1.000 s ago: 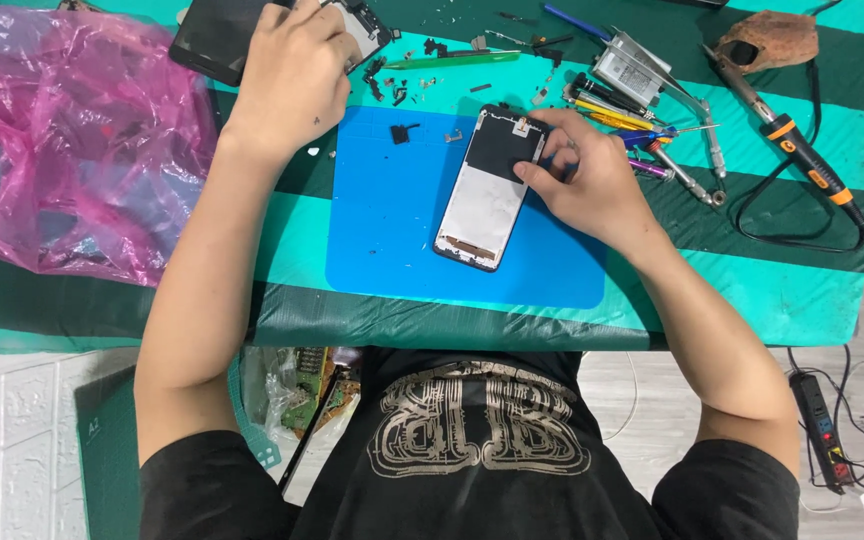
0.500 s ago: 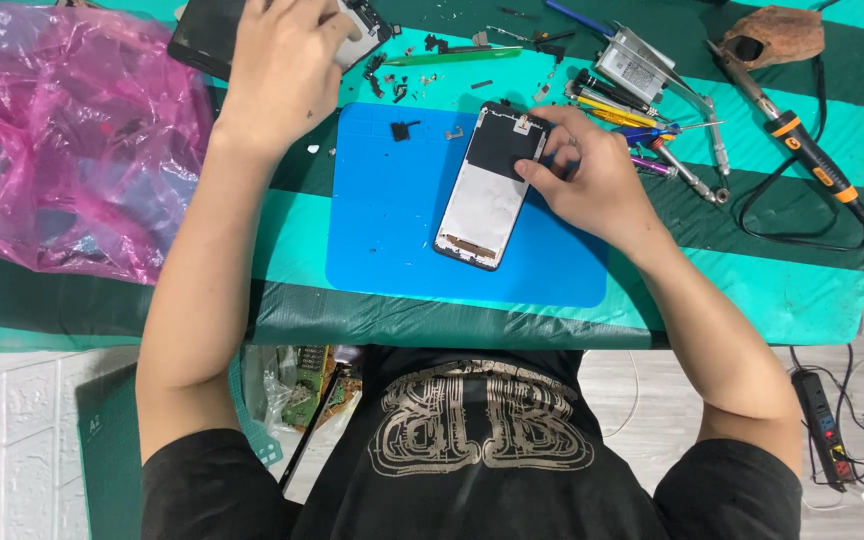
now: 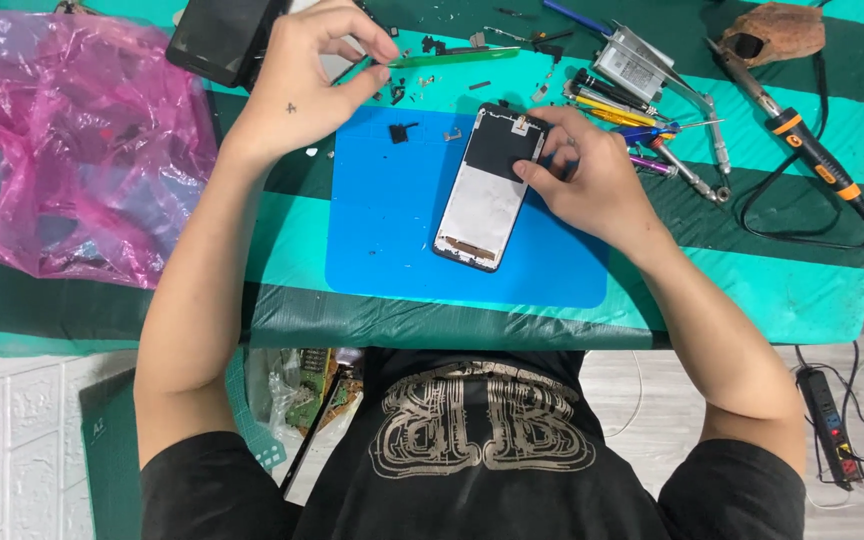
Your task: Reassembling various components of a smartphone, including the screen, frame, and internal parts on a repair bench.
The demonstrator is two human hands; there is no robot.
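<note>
Item: opened black smartphone frame with a white and black inner face (image 3: 490,190), lying slightly tilted at the centre of the bright blue rectangular silicone work mat (image 3: 392,230), its top end toward 1 o'clock.

Right hand (image 3: 592,180): at 3 o'clock of the phone, fingers curled, thumb and fingertips pressed on the phone's upper right edge, steadying it against the mat.

Left hand (image 3: 307,70): at 11 o'clock of the mat, fingers pinched together on a small part beside a slim green tweezer-like tool (image 3: 452,57); what exactly sits between the fingertips cannot be told.

Surroundings:
- Small black loose parts (image 3: 402,131) on the mat's upper edge, at 10 o'clock of the phone.
- Second dark phone body (image 3: 220,38), at 9 o'clock of the left hand, just beside it.
- Crumpled pink plastic bag (image 3: 62,140), well apart at 9 o'clock of the mat.
- Cluster of screwdrivers with coloured handles (image 3: 642,130), at 1 o'clock of the right hand.
- Black-and-orange soldering iron with cable (image 3: 802,145), at 3 o'clock, well apart.
- Green striped table cover (image 3: 752,290) beneath everything.
</note>
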